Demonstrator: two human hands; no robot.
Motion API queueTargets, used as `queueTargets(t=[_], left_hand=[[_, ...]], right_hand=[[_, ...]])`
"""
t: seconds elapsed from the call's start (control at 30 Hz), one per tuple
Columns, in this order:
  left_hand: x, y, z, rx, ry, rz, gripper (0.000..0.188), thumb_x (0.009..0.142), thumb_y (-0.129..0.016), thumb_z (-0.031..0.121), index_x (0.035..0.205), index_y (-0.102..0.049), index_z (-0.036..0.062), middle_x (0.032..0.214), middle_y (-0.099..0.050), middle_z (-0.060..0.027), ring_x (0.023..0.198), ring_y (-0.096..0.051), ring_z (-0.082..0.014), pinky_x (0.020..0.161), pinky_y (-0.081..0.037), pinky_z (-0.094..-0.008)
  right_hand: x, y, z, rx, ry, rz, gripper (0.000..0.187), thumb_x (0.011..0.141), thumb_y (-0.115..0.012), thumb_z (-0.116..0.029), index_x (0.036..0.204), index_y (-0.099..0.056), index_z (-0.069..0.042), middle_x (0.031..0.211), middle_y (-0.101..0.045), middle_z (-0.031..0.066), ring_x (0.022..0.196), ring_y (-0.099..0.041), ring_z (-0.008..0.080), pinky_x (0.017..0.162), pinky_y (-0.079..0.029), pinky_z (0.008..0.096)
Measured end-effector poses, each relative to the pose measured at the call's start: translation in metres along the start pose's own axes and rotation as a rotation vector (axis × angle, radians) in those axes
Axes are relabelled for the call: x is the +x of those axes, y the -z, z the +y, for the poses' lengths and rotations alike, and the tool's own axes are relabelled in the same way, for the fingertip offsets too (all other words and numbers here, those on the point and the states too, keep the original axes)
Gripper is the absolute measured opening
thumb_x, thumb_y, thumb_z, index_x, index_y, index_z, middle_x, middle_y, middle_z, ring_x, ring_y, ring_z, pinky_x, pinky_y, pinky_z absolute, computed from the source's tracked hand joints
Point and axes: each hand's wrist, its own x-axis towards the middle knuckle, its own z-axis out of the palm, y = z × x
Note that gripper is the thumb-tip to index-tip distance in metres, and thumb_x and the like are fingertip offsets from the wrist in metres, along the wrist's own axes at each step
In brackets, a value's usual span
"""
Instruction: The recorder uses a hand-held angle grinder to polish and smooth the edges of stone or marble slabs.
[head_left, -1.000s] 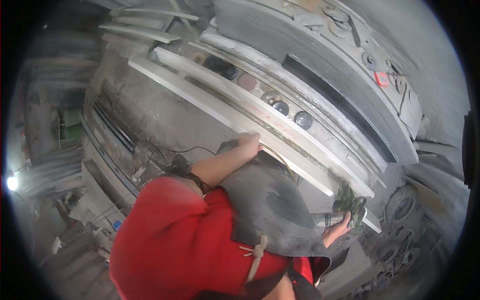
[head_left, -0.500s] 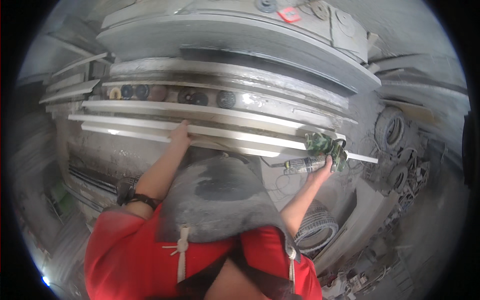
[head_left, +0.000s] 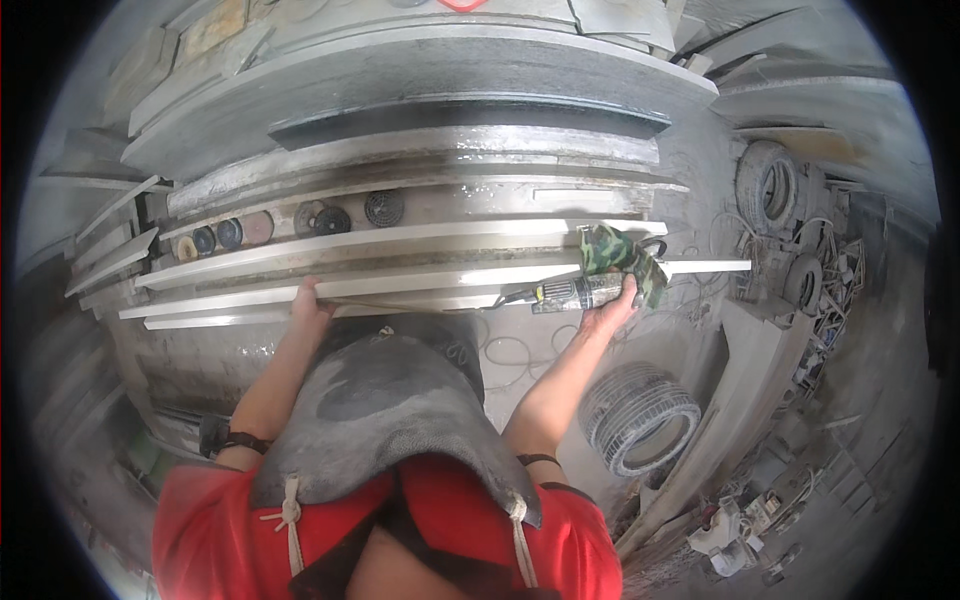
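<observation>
My right hand (head_left: 608, 308) is wrapped round the body of a handheld power tool (head_left: 575, 293), which looks like an angle grinder. Camouflage cloth (head_left: 612, 252) covers its head and hides the working end. The tool lies over the right part of a long pale strip (head_left: 430, 288), whose narrow end sticks out to the right of the cloth. My left hand (head_left: 312, 300) grips the near edge of the strips further left, with its fingertips on top. Another pale strip (head_left: 420, 240) runs parallel just behind.
Several round discs (head_left: 384, 208) lie in a row behind the strips. Long grey slabs (head_left: 420, 75) stand across the back. Tyres (head_left: 640, 420) and scattered scrap (head_left: 830, 310) are on the right. A cord (head_left: 510, 345) loops on the floor. My grey apron (head_left: 390, 390) hangs close to the strips.
The whole view has shifted and turned slightly. My right hand and the tool have moved a little left along the strip. My left hand still holds the near strips.
</observation>
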Motion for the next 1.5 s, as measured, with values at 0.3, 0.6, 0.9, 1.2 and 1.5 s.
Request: queueTargets(t=[0.3,0.6,0.9,1.2,1.5], left_hand=[[-0.049,-0.017,0.013,0.036,-0.011,-0.040,0.020,0.089,-0.059,0.011,0.106,-0.054,0.0029,0.100,-0.062,-0.0117,0.090,-0.066,-0.0278,0.082,-0.061,-0.0425],[-0.159,-0.035,0.059,-0.055,-0.132,-0.146,0.012,0.089,-0.059,0.008,0.100,-0.057,0.0034,0.095,-0.063,-0.0088,0.084,-0.067,-0.0216,0.072,-0.061,-0.0351],[-0.118,-0.094,0.110,-0.033,-0.241,-0.245,0.014,0.087,-0.063,0.013,0.097,-0.056,0.0049,0.088,-0.063,-0.0094,0.073,-0.066,-0.0229,0.064,-0.057,-0.0343],[-0.018,-0.137,0.121,-0.069,-0.198,-0.331,0.011,0.090,-0.058,0.005,0.099,-0.055,-0.0002,0.090,-0.060,-0.0139,0.080,-0.065,-0.0286,0.071,-0.060,-0.0399],[0.046,-0.166,0.089,-0.141,-0.196,-0.172,0.017,0.086,-0.064,0.007,0.101,-0.059,0.0019,0.087,-0.059,-0.0101,0.072,-0.065,-0.0263,0.053,-0.056,-0.0444]], right_hand=[[-0.009,0.000,0.001,0.032,0.029,0.028,0.035,0.090,-0.065,-0.010,0.122,-0.057,-0.003,0.103,-0.068,0.0128,0.086,-0.067,0.0242,0.073,-0.061,0.0409],[-0.026,-0.023,-0.057,0.051,0.062,-0.210,0.034,0.096,-0.056,-0.029,0.115,-0.061,-0.002,0.098,-0.067,0.0109,0.091,-0.064,0.0252,0.082,-0.055,0.0433],[0.011,-0.114,-0.066,0.136,0.137,-0.250,0.030,0.090,-0.068,-0.007,0.117,-0.060,0.001,0.100,-0.068,0.0144,0.085,-0.068,0.0248,0.075,-0.061,0.0383],[0.074,-0.144,-0.016,-0.048,0.131,-0.287,0.039,0.088,-0.071,-0.010,0.125,-0.059,-0.003,0.111,-0.067,0.0142,0.097,-0.067,0.0273,0.082,-0.057,0.0423],[0.079,-0.123,-0.025,-0.220,0.134,-0.283,0.044,0.088,-0.071,-0.009,0.127,-0.054,0.002,0.119,-0.063,0.0161,0.102,-0.065,0.0273,0.087,-0.061,0.0473]])
